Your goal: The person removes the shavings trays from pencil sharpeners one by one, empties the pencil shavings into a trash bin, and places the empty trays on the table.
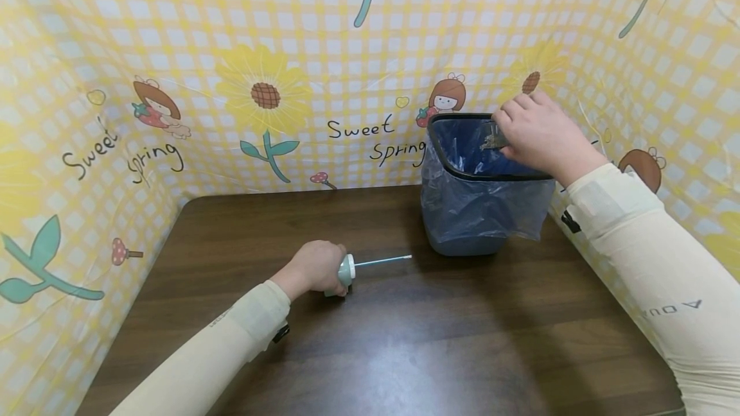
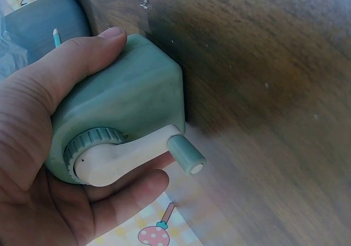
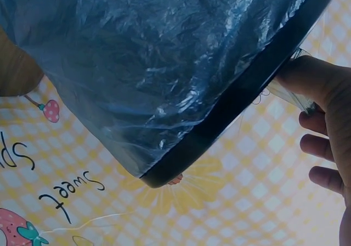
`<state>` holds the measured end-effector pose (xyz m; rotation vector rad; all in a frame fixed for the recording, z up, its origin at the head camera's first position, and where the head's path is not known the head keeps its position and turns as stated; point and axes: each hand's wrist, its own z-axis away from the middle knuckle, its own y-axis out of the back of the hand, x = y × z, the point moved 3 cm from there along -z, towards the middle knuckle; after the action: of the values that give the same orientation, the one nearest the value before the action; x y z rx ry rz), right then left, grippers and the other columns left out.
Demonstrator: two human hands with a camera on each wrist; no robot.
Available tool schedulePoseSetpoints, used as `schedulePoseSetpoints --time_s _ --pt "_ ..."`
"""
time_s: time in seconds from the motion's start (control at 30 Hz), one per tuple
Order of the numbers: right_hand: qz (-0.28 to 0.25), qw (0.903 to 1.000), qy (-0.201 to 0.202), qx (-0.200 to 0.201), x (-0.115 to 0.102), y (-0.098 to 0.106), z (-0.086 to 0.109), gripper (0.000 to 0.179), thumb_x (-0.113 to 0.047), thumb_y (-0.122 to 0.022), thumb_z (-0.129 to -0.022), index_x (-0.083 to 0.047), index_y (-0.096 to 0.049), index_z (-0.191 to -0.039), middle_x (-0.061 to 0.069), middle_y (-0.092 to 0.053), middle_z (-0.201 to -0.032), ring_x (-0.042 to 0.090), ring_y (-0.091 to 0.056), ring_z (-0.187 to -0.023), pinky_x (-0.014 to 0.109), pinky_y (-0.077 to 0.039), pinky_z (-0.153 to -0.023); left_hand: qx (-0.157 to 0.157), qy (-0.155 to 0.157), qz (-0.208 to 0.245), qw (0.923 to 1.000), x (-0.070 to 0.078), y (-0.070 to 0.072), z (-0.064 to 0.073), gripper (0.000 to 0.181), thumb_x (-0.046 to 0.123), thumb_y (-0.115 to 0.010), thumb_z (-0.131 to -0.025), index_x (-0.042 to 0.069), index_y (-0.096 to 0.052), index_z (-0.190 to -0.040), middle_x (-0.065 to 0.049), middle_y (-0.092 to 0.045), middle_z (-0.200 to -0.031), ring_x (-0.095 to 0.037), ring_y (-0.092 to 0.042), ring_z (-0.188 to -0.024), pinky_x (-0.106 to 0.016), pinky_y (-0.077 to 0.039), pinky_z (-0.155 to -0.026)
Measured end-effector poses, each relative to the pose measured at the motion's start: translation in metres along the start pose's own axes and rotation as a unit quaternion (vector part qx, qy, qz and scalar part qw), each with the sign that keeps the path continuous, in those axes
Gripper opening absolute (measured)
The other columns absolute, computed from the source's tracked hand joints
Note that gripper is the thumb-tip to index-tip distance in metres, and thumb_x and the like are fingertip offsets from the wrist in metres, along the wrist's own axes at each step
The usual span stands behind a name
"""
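My left hand (image 1: pixel 315 267) grips a green hand-crank pencil sharpener (image 2: pixel 137 87) close over the table. Thumb and fingers go round its body, and its white crank (image 2: pixel 131 154) ends in a green knob. A light-blue pencil (image 1: pixel 381 261) sticks out of the sharpener's white end, toward the bin. Up at the bin's rim, my right hand (image 1: pixel 537 133) pinches a small clear shavings drawer (image 1: pixel 491 136) with shavings in it. That drawer is tilted over the mouth of the dark bin (image 1: pixel 465 246); fingers hide part of it.
A translucent bag (image 1: pixel 485 207) lines the bin and hangs over its black rim. The bin stands at the back right of the brown wooden table (image 1: pixel 370 339), close to the yellow checked cloth (image 1: pixel 324 31) around it. White specks (image 2: pixel 145 4) lie on the tabletop.
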<state>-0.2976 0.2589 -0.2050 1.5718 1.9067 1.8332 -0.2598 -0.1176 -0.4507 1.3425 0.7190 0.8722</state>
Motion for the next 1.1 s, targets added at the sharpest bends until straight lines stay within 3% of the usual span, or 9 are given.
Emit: schedulePoseSetpoints --time_s 0.57,1.1 --pt "0.041 0.998 0.048 0.006 0.0001 -0.0038 0.0005 0.054 -0.025 -0.09 -0.074 0.006 -0.06 -0.107 0.023 -0.063 -0.103 0.043 -0.056 -0.099 0.053 -0.04 -0.088 -0.003 0.0 0.0 1.0 0.001 0.0018 0.001 0.058 0.051 -0.091 -0.067 0.013 -0.067 -0.103 0.002 -0.067 -0.084 -0.014 -0.059 -0.073 -0.037 -0.055 -0.069" --pt "0.044 0.9977 0.05 -0.011 -0.002 -0.004 0.001 0.05 -0.023 -0.09 -0.075 0.005 -0.058 -0.103 0.022 -0.062 -0.101 0.042 -0.055 -0.096 0.052 -0.039 -0.086 -0.007 0.002 0.007 1.0 -0.0001 0.0005 0.0011 0.058 0.051 -0.091 -0.067 0.013 -0.067 -0.104 0.003 -0.067 -0.085 -0.015 -0.059 -0.074 -0.037 -0.055 -0.069"
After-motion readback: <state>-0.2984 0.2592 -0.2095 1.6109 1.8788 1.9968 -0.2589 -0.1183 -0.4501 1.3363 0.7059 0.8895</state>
